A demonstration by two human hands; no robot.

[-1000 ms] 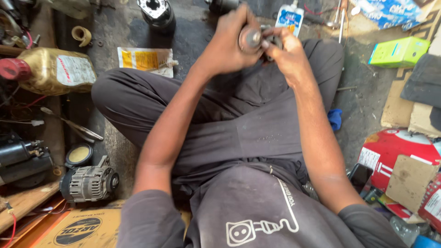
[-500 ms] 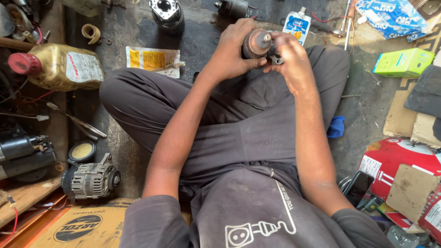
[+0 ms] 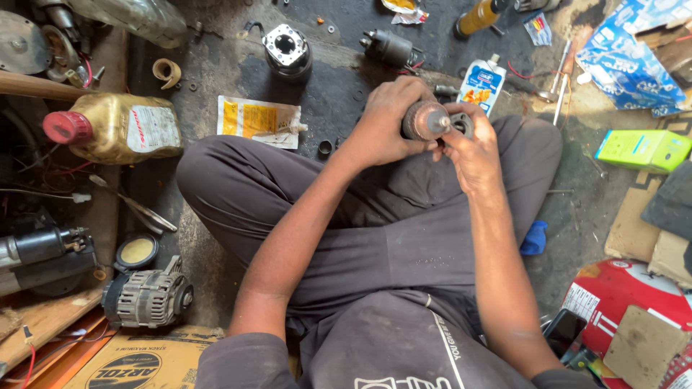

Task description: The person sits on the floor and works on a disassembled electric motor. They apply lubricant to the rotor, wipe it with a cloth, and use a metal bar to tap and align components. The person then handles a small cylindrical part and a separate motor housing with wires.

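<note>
Auto-electrical repair workshop: grimy floor (image 3: 216,209) strewn with an alternator (image 3: 146,297), starter motors (image 3: 43,252), an oil jug (image 3: 115,128), loose washers and cardboard boxes (image 3: 130,364)

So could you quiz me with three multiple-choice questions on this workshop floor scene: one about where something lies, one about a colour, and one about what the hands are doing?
1. Where is the grey alternator?
A. Beside the person's left knee
B. On the green box
C. In the person's lap

2. What colour is the oil jug's cap?
A. Blue
B. Red
C. White

3. What is the left hand doing?
A. Resting flat on the floor
B. Gripping a rusty round motor part
C. Holding the jug

Answers: 1 A, it lies on the floor by the left knee. 2 B, the cap on the golden oil jug is red. 3 B, its fingers wrap the part while the right hand touches its end.
</note>
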